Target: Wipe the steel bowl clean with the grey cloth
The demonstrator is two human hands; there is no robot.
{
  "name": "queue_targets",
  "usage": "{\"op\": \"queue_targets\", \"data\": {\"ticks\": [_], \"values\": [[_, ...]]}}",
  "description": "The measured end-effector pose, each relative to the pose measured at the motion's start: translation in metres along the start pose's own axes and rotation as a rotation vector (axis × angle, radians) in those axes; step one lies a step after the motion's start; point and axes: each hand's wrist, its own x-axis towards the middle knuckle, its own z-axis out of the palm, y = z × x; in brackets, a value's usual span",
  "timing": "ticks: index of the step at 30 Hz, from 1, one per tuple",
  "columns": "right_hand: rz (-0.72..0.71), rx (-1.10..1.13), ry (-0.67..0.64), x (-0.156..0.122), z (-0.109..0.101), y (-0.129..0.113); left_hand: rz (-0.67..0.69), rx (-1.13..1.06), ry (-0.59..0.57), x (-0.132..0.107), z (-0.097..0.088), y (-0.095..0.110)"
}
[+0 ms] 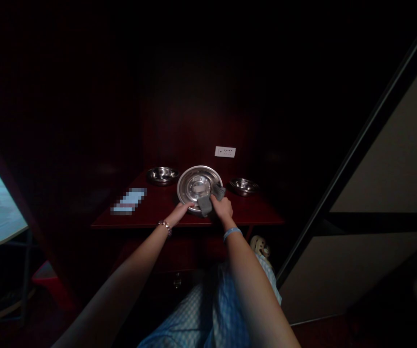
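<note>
A shiny metal basin is tilted up over the front part of the dark red desk, its inside facing me. My left hand grips the lower left rim, thumb on the inner side. In my right hand is a grey cloth, pressed against the basin's lower right rim and inner wall. Part of the cloth sticks up above the fingers. Two more metal bowls stand on the desk, one at the back left and one at the right.
The desk sits in a dark alcove with a white power socket on its back wall. A blurred-out flat item lies on the left. Below right is a cream clog; a red bin stands lower left.
</note>
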Motion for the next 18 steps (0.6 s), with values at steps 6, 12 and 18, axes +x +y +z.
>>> {"op": "queue_targets", "data": {"ticks": [6, 12, 18], "values": [[0.014, 0.022, -0.005, 0.005, -0.001, 0.004, 0.023, -0.034, 0.027, -0.006, 0.002, 0.003], [-0.038, 0.099, -0.037, 0.009, 0.006, 0.007, 0.044, -0.073, 0.036, -0.006, 0.002, 0.005], [-0.045, 0.128, -0.045, 0.011, 0.007, 0.01, 0.109, -0.06, -0.059, -0.01, 0.003, 0.007]]}}
